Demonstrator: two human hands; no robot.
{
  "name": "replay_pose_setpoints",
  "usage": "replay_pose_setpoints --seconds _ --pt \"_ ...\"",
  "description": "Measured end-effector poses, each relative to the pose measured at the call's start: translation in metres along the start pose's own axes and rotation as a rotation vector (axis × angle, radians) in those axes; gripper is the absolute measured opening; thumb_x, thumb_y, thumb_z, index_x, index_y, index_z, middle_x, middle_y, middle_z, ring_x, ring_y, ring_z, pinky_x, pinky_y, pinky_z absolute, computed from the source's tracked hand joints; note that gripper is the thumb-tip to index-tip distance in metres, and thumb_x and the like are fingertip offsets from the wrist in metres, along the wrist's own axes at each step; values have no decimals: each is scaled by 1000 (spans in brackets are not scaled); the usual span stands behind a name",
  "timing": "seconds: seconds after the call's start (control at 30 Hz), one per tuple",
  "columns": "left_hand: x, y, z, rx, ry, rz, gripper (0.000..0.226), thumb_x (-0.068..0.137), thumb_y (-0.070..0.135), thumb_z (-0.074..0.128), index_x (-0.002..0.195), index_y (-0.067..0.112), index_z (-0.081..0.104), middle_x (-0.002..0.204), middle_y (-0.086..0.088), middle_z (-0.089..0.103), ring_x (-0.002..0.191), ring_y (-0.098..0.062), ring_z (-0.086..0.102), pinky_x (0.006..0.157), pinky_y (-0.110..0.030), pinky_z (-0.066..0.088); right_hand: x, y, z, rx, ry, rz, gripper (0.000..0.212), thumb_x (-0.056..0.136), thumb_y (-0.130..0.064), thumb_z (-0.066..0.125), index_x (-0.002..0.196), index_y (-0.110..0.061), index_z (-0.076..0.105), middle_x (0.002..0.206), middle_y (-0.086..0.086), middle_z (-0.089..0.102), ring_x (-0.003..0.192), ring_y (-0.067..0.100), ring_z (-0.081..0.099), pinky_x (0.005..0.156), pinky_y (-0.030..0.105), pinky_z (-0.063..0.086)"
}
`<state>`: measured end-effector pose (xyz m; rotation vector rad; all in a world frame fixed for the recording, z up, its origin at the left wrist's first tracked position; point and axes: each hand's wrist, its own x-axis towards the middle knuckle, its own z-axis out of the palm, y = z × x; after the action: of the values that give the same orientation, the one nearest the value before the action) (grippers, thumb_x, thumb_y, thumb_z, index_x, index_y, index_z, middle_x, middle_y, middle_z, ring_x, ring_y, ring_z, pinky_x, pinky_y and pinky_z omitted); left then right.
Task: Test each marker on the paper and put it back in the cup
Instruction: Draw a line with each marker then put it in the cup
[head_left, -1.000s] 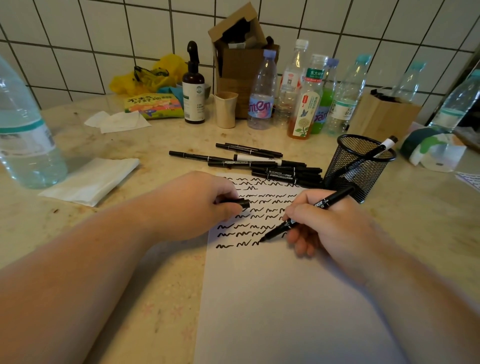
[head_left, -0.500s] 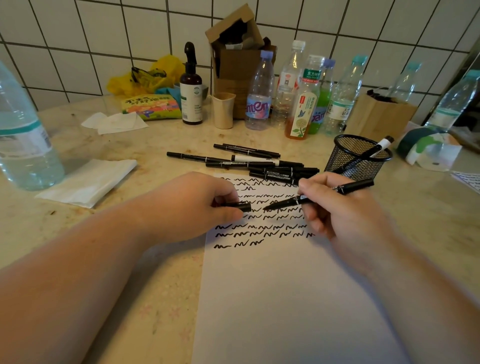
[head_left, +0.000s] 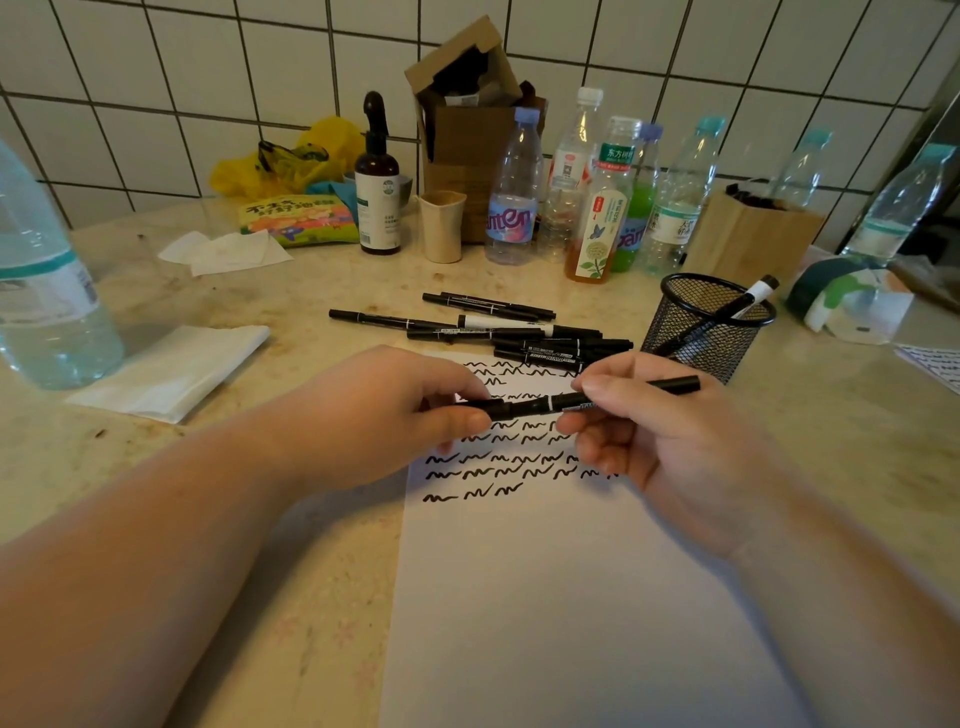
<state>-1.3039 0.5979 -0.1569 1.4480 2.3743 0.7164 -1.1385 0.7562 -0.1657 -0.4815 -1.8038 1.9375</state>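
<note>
A black marker (head_left: 540, 404) lies level between my two hands, just above the paper (head_left: 561, 597). My right hand (head_left: 660, 441) grips its barrel. My left hand (head_left: 395, 415) pinches the cap at its left end, and cap and marker meet there. Rows of black squiggles cover the top of the sheet. Behind the sheet, several black markers (head_left: 519, 332) lie in a loose pile. A black mesh cup (head_left: 711, 327) stands to the right of the pile with one white-capped marker (head_left: 748, 304) leaning in it.
A row of drink bottles (head_left: 597, 208), a brown pump bottle (head_left: 378, 182), a beige cup (head_left: 441, 226) and a cardboard box (head_left: 467, 119) line the tiled wall. A large water bottle (head_left: 41, 291) and a folded tissue (head_left: 171, 369) sit at the left.
My right hand has lifted the marker off the paper, turned it level and brought its tip to the cap held in my left hand.
</note>
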Motion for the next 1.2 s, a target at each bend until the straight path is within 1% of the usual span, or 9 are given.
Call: replay_pose_setpoints --seconds 0.07,0.23,0.4,0.67,0.8,0.93,1.03,1.13,1.2 --pt "0 0 0 9 7 10 18 92 47 59 109 48 64 81 23 71 78 1 62 76 -26 53 -1 0 0 -19 -31 -6 14 77 -18 71 86 -8 72 76 18 74 56 20 62 48 23 47" --pt "3 -1 1 49 42 27 17 94 43 58 110 43 65 81 21 68 82 12 57 66 -12 40 1 2 -3 -53 -49 21 20 65 -17 76 83 -13 81 78 15 75 58 19 64 51 23 50" --pt "2 -2 2 61 61 16 17 94 43 59 109 40 66 85 19 67 80 4 58 66 -14 41 3 1 -5 -21 -39 106 17 82 -5 66 90 -6 81 84 22 77 54 20 65 50 23 50" --pt "-1 3 -1 57 21 53 14 94 40 60 105 40 70 73 19 64 79 12 55 62 -13 38 2 4 -2 -47 -88 197 12 93 -4 60 94 -1 72 61 10 54 40 10 32 39 21 17" --pt "-2 6 -2 148 67 110 19 96 39 57 111 36 70 79 23 62 81 10 54 64 -8 39 2 3 -1 -1 -86 222 12 93 -3 59 92 0 71 61 8 54 40 7 31 34 16 20" --pt "-5 10 -2 189 105 153 21 97 36 56 111 32 70 90 14 67 85 -3 57 78 -24 48 2 2 -1 17 -82 190 13 93 -3 59 94 3 70 62 9 54 39 7 33 32 15 24" --pt "-5 8 1 74 155 165 18 97 35 56 108 32 70 88 16 67 86 0 57 73 -16 47 1 0 -1 29 -78 125 15 92 -3 57 92 0 72 63 13 57 41 12 37 35 19 28" --pt "-2 7 2 -84 152 114 15 98 36 55 102 35 68 82 9 68 76 -6 61 70 -29 53 0 -5 -3 181 -95 14 23 83 -10 55 97 -1 71 69 21 64 44 19 47 40 25 36" --pt "0 8 6 -112 117 104 14 98 38 52 99 35 66 78 7 66 69 -4 59 60 -23 49 -2 -7 -3 208 -85 -82 29 83 -17 54 102 -2 71 74 24 69 49 22 56 44 28 44"
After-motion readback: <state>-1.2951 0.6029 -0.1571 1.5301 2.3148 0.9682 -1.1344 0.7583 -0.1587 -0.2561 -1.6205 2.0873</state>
